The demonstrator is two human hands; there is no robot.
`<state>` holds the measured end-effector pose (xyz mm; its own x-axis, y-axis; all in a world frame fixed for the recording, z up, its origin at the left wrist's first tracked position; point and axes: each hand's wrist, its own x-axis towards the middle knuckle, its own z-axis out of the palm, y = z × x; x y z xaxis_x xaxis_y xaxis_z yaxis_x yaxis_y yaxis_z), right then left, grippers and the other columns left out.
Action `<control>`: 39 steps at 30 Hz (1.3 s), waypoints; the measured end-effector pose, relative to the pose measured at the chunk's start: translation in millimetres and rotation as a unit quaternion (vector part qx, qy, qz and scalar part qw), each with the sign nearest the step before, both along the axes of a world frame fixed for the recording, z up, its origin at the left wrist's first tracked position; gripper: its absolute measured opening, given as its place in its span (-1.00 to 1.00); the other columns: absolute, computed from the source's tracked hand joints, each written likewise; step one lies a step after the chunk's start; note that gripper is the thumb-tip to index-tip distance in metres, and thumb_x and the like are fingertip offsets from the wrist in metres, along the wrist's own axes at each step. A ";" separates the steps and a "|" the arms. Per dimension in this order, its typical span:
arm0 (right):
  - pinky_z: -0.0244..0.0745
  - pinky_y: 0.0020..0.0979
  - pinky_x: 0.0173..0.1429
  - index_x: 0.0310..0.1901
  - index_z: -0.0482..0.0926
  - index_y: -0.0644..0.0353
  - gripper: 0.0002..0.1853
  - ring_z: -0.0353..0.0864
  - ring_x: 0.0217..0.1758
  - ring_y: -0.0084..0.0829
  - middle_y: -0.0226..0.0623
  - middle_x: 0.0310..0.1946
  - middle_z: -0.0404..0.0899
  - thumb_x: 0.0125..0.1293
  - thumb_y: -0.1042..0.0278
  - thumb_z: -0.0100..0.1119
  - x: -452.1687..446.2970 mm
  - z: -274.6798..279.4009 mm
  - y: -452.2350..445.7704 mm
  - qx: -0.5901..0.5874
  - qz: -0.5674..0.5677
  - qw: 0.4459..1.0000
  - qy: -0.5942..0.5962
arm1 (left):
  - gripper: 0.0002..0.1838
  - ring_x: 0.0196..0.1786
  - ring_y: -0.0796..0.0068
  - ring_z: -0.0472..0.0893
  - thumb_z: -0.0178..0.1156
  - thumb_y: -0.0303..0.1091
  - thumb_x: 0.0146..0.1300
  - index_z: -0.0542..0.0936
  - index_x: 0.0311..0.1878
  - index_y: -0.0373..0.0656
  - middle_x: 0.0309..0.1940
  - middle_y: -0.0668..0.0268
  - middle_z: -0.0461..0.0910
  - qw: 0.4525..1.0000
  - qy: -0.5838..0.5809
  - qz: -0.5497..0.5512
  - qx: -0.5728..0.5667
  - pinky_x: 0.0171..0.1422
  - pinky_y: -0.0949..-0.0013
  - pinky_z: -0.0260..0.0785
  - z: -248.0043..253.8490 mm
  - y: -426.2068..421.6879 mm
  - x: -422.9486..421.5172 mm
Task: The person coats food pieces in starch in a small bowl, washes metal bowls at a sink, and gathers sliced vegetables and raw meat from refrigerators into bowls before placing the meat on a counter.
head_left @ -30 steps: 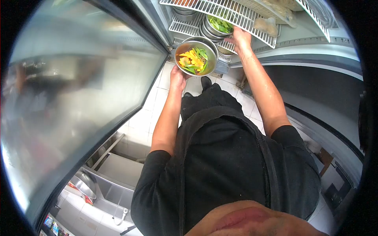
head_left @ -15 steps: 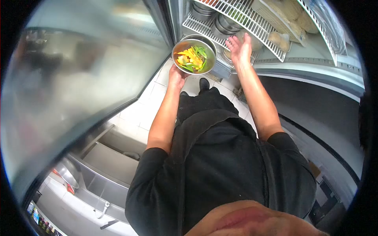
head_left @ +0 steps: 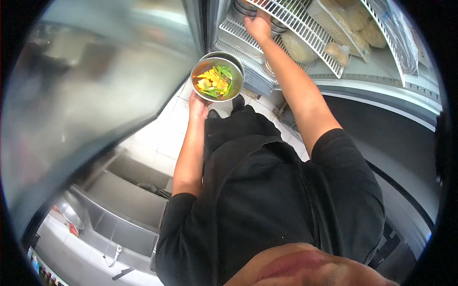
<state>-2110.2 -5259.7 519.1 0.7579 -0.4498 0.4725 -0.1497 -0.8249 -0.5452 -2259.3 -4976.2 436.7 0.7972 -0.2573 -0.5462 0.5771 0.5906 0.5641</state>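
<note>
- Your left hand (head_left: 198, 106), near 12 o'clock, has its fingers curled beneath the metal bowl (head_left: 201, 71), holding it from the bowl's 7 o'clock side.
- The bowl, mouth facing you, contains yellow vegetable pieces (head_left: 206, 83) and green vegetable strips (head_left: 225, 71); a second metal bowl (head_left: 234, 58) shows as a crescent close behind its upper rim.
- Your right hand (head_left: 259, 27), between 12 and 1 o'clock, reaches under the upper wire shelf (head_left: 310, 32). Its thumb stands apart from the fingers; the fingertips are hidden, so whether they grip anything cannot be told.
- Stacked metal containers (head_left: 240, 14) lie close to this hand, on the lower wire shelf (head_left: 233, 29) at 12 o'clock.
- At 1 o'clock, a pale bag (head_left: 298, 47) lies below the upper shelf; between 1 and 2 o'clock, a white plastic basket (head_left: 329, 16) of bagged food and a small bag (head_left: 338, 53) rest on top of it.
- The glass door (head_left: 105, 95) fills your 10 o'clock; a stainless-steel sink (head_left: 124, 193) lies at 8 o'clock, beyond the white floor tiles (head_left: 155, 138).
</note>
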 end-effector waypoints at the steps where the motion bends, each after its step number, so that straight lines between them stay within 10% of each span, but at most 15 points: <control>1: 0.37 -0.22 0.29 0.31 0.31 0.18 -0.26 0.46 0.24 0.03 0.15 0.14 0.48 0.09 0.10 0.29 -0.8 -7.6 -3.0 -0.032 0.015 0.999 -0.034 | -0.67 -0.02 0.26 0.67 0.08 -0.36 0.38 0.46 0.17 -0.20 0.04 0.17 0.59 1.000 0.006 0.005 0.007 -0.10 0.20 0.66 -1.5 0.1 -1.2; 6: 0.51 -0.28 0.03 0.17 0.40 0.31 -0.32 0.60 -0.08 -0.27 -0.02 -0.10 0.59 0.14 0.00 0.33 -101.4 -82.6 17.2 0.375 0.056 0.923 0.064 | -0.68 0.05 0.21 0.63 0.00 -0.35 0.43 0.44 0.18 -0.22 0.09 0.13 0.55 0.998 0.017 0.020 0.050 0.00 0.14 0.62 -9.7 -3.2 -4.7; 10: 0.52 -0.32 -0.06 0.14 0.43 0.32 -0.30 0.58 -0.13 -0.34 -0.14 -0.12 0.58 0.20 -0.15 0.28 -185.6 -68.3 66.0 0.401 0.160 0.837 0.337 | -0.71 0.00 0.21 0.65 0.03 -0.41 0.40 0.47 0.14 -0.24 0.05 0.12 0.58 0.998 0.023 0.004 0.057 -0.04 0.12 0.64 -13.0 -0.1 -3.1; 14: 0.54 -0.42 -0.13 0.08 0.46 0.22 -0.45 0.59 -0.21 -0.44 -0.27 -0.15 0.56 0.35 -0.15 0.10 -193.6 -66.6 53.8 0.669 0.065 0.710 0.211 | -0.73 -0.06 0.23 0.68 0.07 -0.47 0.34 0.51 0.09 -0.24 -0.03 0.12 0.62 0.999 0.021 -0.007 0.034 -0.05 0.15 0.64 -6.5 5.1 -0.3; 18: 0.55 -0.32 -0.03 0.13 0.49 0.23 -0.50 0.64 -0.15 -0.28 -0.12 -0.17 0.65 0.30 0.03 0.17 -181.7 -134.5 1.7 0.363 -0.011 0.884 0.295 | -0.74 -0.05 0.24 0.67 0.04 -0.49 0.35 0.50 0.07 -0.26 -0.02 0.11 0.61 0.998 0.024 -0.028 0.049 -0.05 0.18 0.63 -10.8 5.1 4.2; 26: 0.45 -0.07 0.09 0.01 0.59 0.24 -0.55 0.61 -0.06 0.04 0.01 -0.15 0.64 0.29 0.05 0.05 -53.8 -276.7 -43.4 -0.088 0.006 0.974 0.207 | -0.74 -0.06 0.27 0.67 -0.06 -0.57 0.37 0.48 0.08 -0.30 -0.03 0.11 0.61 0.989 0.069 -0.050 0.119 -0.05 0.24 0.62 -35.7 18.6 -4.2; 28: 0.44 -0.06 0.11 0.07 0.53 0.20 -0.54 0.55 0.07 -0.03 0.00 0.05 0.55 0.28 0.04 0.05 -33.0 -305.1 -53.8 0.065 -0.105 0.985 0.123 | -0.73 -0.05 0.28 0.67 -0.06 -0.55 0.38 0.48 0.10 -0.28 -0.02 0.12 0.61 0.984 0.081 -0.064 0.143 -0.06 0.25 0.62 -44.0 24.6 -7.6; 29: 0.43 -0.07 0.14 0.18 0.42 0.15 -0.50 0.52 0.11 -0.09 -0.07 0.17 0.46 0.28 0.07 0.08 -21.2 -333.3 -61.5 0.412 -0.063 0.904 -0.096 | -0.73 -0.05 0.28 0.67 -0.05 -0.54 0.39 0.49 0.10 -0.27 -0.02 0.12 0.61 0.985 0.086 -0.056 0.141 -0.06 0.25 0.62 -49.1 25.6 -9.8; 32: 0.29 -0.11 0.32 0.32 0.26 0.08 -0.48 0.44 0.20 -0.31 -0.27 0.36 0.27 0.37 0.22 0.09 -23.8 -352.8 -68.1 0.769 0.092 0.466 -0.428 | -0.74 -0.07 0.31 0.68 -0.01 -0.52 0.39 0.52 0.09 -0.24 -0.05 0.13 0.63 0.986 0.096 -0.048 0.129 -0.10 0.29 0.63 -64.3 34.2 -20.9; 33: 0.32 -0.12 0.27 0.30 0.28 0.08 -0.51 0.46 0.16 -0.32 -0.28 0.32 0.30 0.37 0.22 0.09 -21.6 -355.4 -73.9 0.782 0.078 0.450 -0.424 | -0.75 -0.08 0.32 0.68 0.00 -0.51 0.39 0.53 0.08 -0.23 -0.06 0.14 0.64 0.986 0.097 -0.046 0.125 -0.10 0.30 0.63 -67.3 35.3 -22.7; 39: 0.52 -0.19 0.02 0.16 0.38 0.06 -0.66 0.56 -0.03 -0.33 -0.29 0.07 0.48 0.39 0.24 0.06 -13.2 -315.9 -57.2 0.700 -0.068 0.671 -0.234 | -0.83 -0.22 0.42 0.69 0.04 -0.48 0.37 0.58 -0.05 -0.20 -0.15 0.24 0.67 0.985 0.098 -0.038 0.134 -0.20 0.42 0.61 -82.1 36.4 -29.0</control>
<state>-2123.4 -5317.0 203.2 0.5808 -0.7510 -0.3141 0.2867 0.5498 -0.7845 -2288.2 -4939.8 354.6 0.6543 -0.1378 -0.7436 0.7266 0.3873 0.5675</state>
